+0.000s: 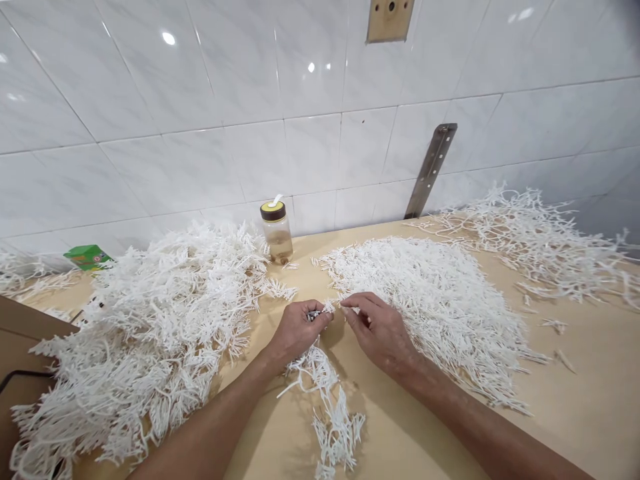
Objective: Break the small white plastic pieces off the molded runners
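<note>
My left hand [303,325] is closed around one end of a white stranded cluster [330,393], and a small dark object shows between its fingers. The rest of the cluster trails down over the tabletop toward me. Just to the right, my right hand [377,327] has its thumb and forefinger pinched together near the cluster's tip; what they hold, if anything, is too small to make out. Beside my right hand lies a wide heap of short white pieces [430,287]. A taller pile of white branching clusters [185,300] is to the left.
A lidded jar [279,237] of brownish liquid stands near the tiled wall. Longer white strands [530,233] lie at the back right of the table [595,413]. A green box [87,257] is at the back left, and a metal bracket [430,173] leans at the wall.
</note>
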